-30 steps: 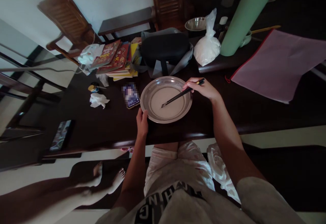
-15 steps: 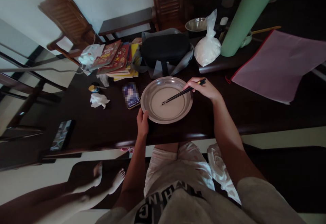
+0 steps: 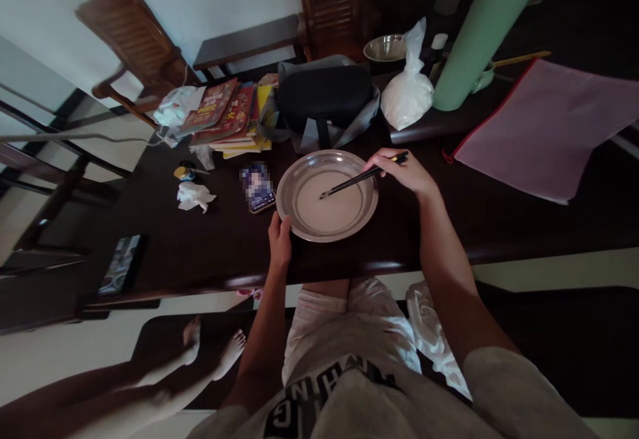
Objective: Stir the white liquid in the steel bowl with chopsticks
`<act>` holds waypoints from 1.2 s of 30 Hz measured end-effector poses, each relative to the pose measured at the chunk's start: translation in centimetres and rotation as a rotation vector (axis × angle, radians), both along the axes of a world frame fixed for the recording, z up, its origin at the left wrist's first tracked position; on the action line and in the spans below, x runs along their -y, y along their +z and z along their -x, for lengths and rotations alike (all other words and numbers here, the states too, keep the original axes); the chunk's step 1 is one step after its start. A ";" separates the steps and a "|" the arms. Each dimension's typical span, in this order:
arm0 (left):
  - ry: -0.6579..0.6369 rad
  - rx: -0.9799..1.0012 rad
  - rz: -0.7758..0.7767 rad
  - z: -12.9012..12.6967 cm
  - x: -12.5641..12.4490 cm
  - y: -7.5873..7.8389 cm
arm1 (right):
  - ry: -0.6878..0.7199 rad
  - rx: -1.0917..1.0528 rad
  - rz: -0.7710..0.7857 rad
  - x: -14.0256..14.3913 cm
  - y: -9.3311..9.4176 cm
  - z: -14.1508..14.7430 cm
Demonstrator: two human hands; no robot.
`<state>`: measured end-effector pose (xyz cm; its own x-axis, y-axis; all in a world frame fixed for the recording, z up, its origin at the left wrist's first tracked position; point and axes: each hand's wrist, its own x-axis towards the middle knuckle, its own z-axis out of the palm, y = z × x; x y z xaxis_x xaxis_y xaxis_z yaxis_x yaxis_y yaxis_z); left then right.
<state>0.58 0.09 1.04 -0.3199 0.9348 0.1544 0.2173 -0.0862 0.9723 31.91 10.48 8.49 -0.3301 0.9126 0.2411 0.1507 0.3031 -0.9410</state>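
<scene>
A round metal basin point(image 3: 367, 218) stands near the front edge of the dark table, with a milky, off-white liquid point(image 3: 329, 211) in it. My left hand point(image 3: 280, 239) grips the basin's rim at its near left side, thumb on top and the other fingers partly hidden. Black chopsticks point(image 3: 355, 178) with gold bands are held in my right hand point(image 3: 399, 169), above the basin's right rim. Their tips are at the liquid around the middle of the basin; whether they dip in is hard to tell.
Left of the basin lie a lit phone point(image 3: 258, 189), a crumpled tissue point(image 3: 194, 196) and a small jar point(image 3: 184, 173). Behind are books point(image 3: 224, 116), a black case point(image 3: 324, 96) and a bag of white powder point(image 3: 407, 100). Another person's legs point(image 3: 164, 386) stretch in at lower left.
My right hand has shifted slightly to the right, and the chopstick tips have moved a little up and right in the basin. My left hand and the basin stay in place.
</scene>
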 end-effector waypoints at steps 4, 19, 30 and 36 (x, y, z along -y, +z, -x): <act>-0.002 -0.032 -0.005 0.1 0.0 -0.1 | -0.146 -0.078 0.024 -0.1 -0.1 -0.8; 0.004 -0.022 0.006 0.0 0.1 0.2 | -0.128 -0.076 0.048 -0.1 -0.2 -0.7; 0.015 -0.009 0.016 0.0 0.0 0.0 | -0.112 -0.057 -0.012 -0.1 -0.2 -0.4; -0.001 -0.024 0.003 -0.1 0.0 0.2 | 0.006 -0.049 0.079 0.3 0.0 0.0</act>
<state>0.67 0.05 1.25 -0.3156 0.9355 0.1591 0.2400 -0.0835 0.9672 31.89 10.22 8.46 -0.3255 0.9274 0.1840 0.1025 0.2281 -0.9682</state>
